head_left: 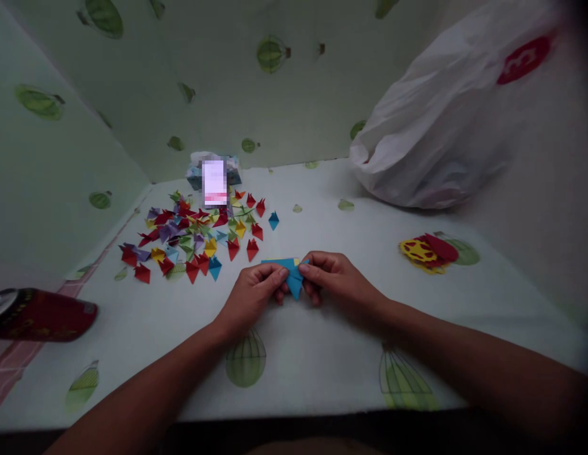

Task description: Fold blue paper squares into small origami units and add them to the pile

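A partly folded piece of blue origami paper (294, 285) is held just above the table, its pointed end facing me. My left hand (260, 284) pinches its left side between thumb and fingers. On the other side my right hand (332, 278) is closed on the right edge, thumb on top. Beyond my left hand lies a spread of small folded paper pieces (192, 230) in red, yellow, purple, green and blue. One blue folded piece (274, 220) sits apart at the right of that spread.
Behind the folded pieces, a lit phone (214, 182) leans on a tissue pack (194, 174). At the left edge a red can (47, 315) lies on its side. A white plastic bag (427, 139) stands at back right, with red and yellow paper cut-outs (420, 251) in front.
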